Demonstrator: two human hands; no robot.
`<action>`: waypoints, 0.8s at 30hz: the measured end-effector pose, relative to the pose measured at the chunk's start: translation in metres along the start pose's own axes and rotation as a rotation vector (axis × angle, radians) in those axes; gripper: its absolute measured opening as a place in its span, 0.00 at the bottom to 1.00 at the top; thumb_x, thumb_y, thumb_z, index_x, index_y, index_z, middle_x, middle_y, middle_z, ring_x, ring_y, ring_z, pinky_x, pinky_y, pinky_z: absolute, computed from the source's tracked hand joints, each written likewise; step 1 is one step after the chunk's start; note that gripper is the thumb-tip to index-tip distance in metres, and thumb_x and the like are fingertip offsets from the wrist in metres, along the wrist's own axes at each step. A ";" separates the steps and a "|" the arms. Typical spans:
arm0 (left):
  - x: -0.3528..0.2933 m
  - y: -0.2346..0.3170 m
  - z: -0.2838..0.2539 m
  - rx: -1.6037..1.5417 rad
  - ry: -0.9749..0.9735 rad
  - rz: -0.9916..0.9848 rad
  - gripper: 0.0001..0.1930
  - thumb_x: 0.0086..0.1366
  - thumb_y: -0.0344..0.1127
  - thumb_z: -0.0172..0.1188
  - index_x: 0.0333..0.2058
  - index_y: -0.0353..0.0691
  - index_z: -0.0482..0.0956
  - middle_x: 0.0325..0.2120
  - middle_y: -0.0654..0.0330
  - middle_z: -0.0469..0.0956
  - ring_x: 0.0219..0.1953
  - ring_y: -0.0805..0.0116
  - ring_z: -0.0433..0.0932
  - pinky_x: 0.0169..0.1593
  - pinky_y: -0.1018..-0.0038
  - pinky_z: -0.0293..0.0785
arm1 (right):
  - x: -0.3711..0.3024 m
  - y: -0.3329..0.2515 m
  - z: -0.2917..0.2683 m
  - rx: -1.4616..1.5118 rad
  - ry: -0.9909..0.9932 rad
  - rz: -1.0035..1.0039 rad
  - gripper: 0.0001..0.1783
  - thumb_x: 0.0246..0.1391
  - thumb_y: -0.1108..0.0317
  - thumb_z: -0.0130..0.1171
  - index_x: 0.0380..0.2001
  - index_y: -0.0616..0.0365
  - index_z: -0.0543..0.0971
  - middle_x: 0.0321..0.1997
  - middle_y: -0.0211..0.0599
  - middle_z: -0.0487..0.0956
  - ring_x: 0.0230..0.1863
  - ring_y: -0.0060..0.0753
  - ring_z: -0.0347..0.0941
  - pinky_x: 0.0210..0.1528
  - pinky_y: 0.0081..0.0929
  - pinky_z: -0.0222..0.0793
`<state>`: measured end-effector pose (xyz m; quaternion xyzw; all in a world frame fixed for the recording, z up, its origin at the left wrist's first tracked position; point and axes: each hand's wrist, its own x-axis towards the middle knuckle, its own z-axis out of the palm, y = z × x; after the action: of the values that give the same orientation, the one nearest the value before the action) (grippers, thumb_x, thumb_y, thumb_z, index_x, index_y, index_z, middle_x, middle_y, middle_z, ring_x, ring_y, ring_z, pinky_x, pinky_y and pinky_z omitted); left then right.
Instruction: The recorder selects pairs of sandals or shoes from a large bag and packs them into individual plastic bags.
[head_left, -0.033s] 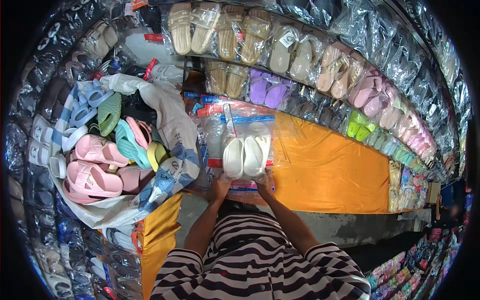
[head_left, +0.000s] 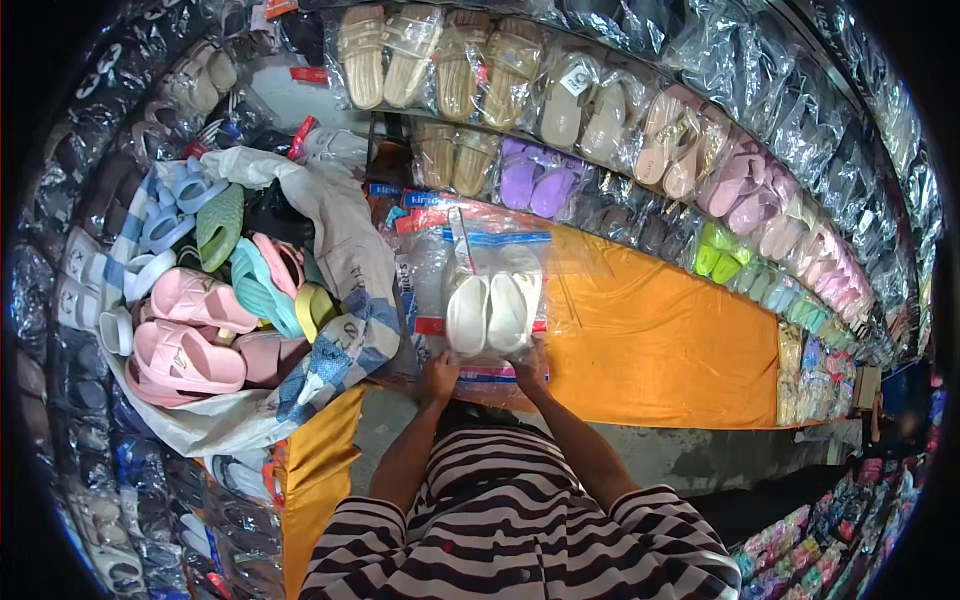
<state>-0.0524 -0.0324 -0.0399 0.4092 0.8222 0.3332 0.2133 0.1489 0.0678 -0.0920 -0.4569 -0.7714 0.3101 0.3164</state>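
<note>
Two white slippers (head_left: 515,313) lie side by side in one clear plastic bag (head_left: 560,262), straight ahead of my body, just beyond my two hands and between them. My left hand (head_left: 438,378) pinches the bag's near edge at the left, my right hand (head_left: 532,370) the same edge at the right; the exact set of my fingertips is too small to tell. Under the bag lie more packets, too overlapped to count. Right of it spreads one orange cloth (head_left: 660,340). On my left stands one open sack (head_left: 350,225) of loose footwear: one green slipper (head_left: 218,228), one yellow one (head_left: 316,312), and several pink slides (head_left: 190,357). Farther out, I count two purple slippers (head_left: 540,178) and two lime-green ones (head_left: 718,252).
</note>
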 end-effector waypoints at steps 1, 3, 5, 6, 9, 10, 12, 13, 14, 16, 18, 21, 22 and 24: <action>-0.001 0.000 0.000 0.062 -0.071 -0.063 0.17 0.54 0.44 0.64 0.38 0.39 0.76 0.32 0.48 0.79 0.35 0.48 0.78 0.37 0.60 0.74 | 0.001 0.005 -0.003 -0.004 -0.062 0.052 0.31 0.42 0.70 0.66 0.51 0.64 0.68 0.49 0.57 0.70 0.52 0.58 0.66 0.53 0.46 0.64; -0.005 -0.001 0.002 -0.012 -0.037 0.002 0.14 0.56 0.39 0.62 0.38 0.38 0.75 0.32 0.48 0.79 0.36 0.48 0.78 0.37 0.61 0.74 | 0.002 0.011 -0.005 -0.097 0.020 -0.189 0.33 0.41 0.70 0.67 0.52 0.64 0.68 0.51 0.57 0.69 0.49 0.59 0.69 0.53 0.48 0.64; -0.007 -0.005 0.002 -0.073 -0.012 0.044 0.10 0.58 0.34 0.59 0.38 0.36 0.74 0.31 0.48 0.79 0.36 0.48 0.78 0.37 0.61 0.74 | -0.003 0.015 -0.008 0.090 -0.038 -0.036 0.33 0.43 0.72 0.65 0.54 0.63 0.66 0.53 0.55 0.68 0.49 0.57 0.69 0.52 0.47 0.65; -0.007 -0.010 0.000 -0.122 -0.042 0.090 0.10 0.58 0.31 0.58 0.39 0.36 0.73 0.32 0.49 0.79 0.36 0.51 0.79 0.37 0.63 0.75 | -0.006 0.017 -0.011 0.222 -0.092 0.115 0.33 0.43 0.73 0.64 0.55 0.63 0.66 0.54 0.55 0.67 0.49 0.56 0.70 0.52 0.46 0.65; -0.007 -0.029 -0.012 -0.324 -0.106 0.102 0.09 0.59 0.26 0.54 0.39 0.34 0.72 0.33 0.51 0.79 0.36 0.56 0.80 0.37 0.66 0.75 | -0.018 0.023 -0.033 0.768 -0.240 0.414 0.33 0.49 0.77 0.58 0.59 0.59 0.61 0.59 0.51 0.65 0.52 0.51 0.69 0.52 0.44 0.67; -0.006 -0.036 -0.016 -0.503 -0.142 0.065 0.08 0.59 0.23 0.52 0.38 0.33 0.72 0.33 0.52 0.79 0.36 0.60 0.80 0.38 0.68 0.76 | -0.021 0.024 -0.044 0.836 -0.266 0.449 0.33 0.50 0.78 0.56 0.61 0.58 0.60 0.60 0.50 0.64 0.53 0.50 0.68 0.52 0.43 0.68; 0.004 -0.045 -0.025 -0.723 -0.184 -0.184 0.11 0.60 0.28 0.52 0.42 0.35 0.70 0.37 0.53 0.77 0.37 0.58 0.79 0.39 0.67 0.76 | -0.016 0.021 -0.063 0.917 -0.427 0.764 0.30 0.59 0.75 0.47 0.64 0.56 0.54 0.65 0.43 0.58 0.59 0.42 0.64 0.56 0.36 0.69; 0.008 -0.048 -0.031 -0.962 -0.224 -0.444 0.15 0.62 0.33 0.52 0.46 0.36 0.67 0.40 0.53 0.76 0.38 0.57 0.78 0.40 0.66 0.77 | -0.011 0.019 -0.073 1.220 -0.254 0.997 0.32 0.61 0.59 0.49 0.64 0.53 0.55 0.66 0.43 0.58 0.60 0.47 0.62 0.57 0.49 0.65; 0.012 -0.050 -0.038 -1.195 -0.261 -0.716 0.19 0.63 0.38 0.52 0.50 0.37 0.65 0.43 0.53 0.74 0.39 0.56 0.78 0.42 0.66 0.77 | -0.005 0.015 -0.083 1.274 -0.275 0.964 0.32 0.61 0.59 0.49 0.64 0.53 0.55 0.66 0.43 0.58 0.60 0.47 0.62 0.57 0.49 0.65; 0.022 -0.045 -0.047 -1.238 -0.357 -0.707 0.35 0.60 0.53 0.56 0.58 0.38 0.56 0.46 0.54 0.71 0.40 0.55 0.76 0.42 0.63 0.77 | 0.008 0.005 -0.100 1.376 -0.194 1.247 0.41 0.56 0.42 0.51 0.65 0.50 0.52 0.66 0.46 0.58 0.60 0.51 0.61 0.57 0.58 0.61; 0.041 -0.030 -0.045 -0.951 -0.440 -0.875 0.48 0.52 0.61 0.63 0.62 0.37 0.51 0.48 0.52 0.70 0.41 0.57 0.76 0.42 0.62 0.76 | 0.018 -0.008 -0.102 1.282 -0.260 1.222 0.52 0.47 0.41 0.61 0.66 0.49 0.47 0.63 0.50 0.61 0.61 0.52 0.61 0.57 0.56 0.60; 0.043 -0.009 -0.033 -0.667 -0.611 -0.648 0.59 0.44 0.65 0.67 0.64 0.33 0.45 0.50 0.49 0.69 0.42 0.56 0.75 0.44 0.61 0.75 | 0.030 -0.024 -0.089 0.981 -0.398 1.051 0.55 0.40 0.52 0.70 0.65 0.53 0.48 0.60 0.52 0.64 0.56 0.48 0.66 0.53 0.49 0.66; 0.043 -0.005 -0.028 -0.662 -0.610 -0.648 0.59 0.44 0.65 0.67 0.64 0.33 0.45 0.50 0.49 0.69 0.42 0.56 0.75 0.44 0.61 0.75 | 0.033 -0.027 -0.082 0.881 -0.440 0.990 0.57 0.38 0.55 0.73 0.65 0.54 0.48 0.59 0.52 0.65 0.54 0.47 0.68 0.52 0.47 0.68; 0.042 -0.002 -0.016 -0.325 -0.529 -0.629 0.59 0.45 0.62 0.68 0.63 0.28 0.45 0.52 0.44 0.67 0.44 0.55 0.75 0.45 0.62 0.73 | 0.032 -0.031 -0.069 0.784 -0.476 0.932 0.58 0.35 0.59 0.76 0.65 0.55 0.48 0.58 0.53 0.66 0.53 0.46 0.69 0.50 0.45 0.70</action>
<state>-0.0871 -0.0050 -0.0338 0.1714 0.7607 0.2607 0.5692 0.1742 0.0980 -0.0199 -0.5130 -0.3709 0.7659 0.1125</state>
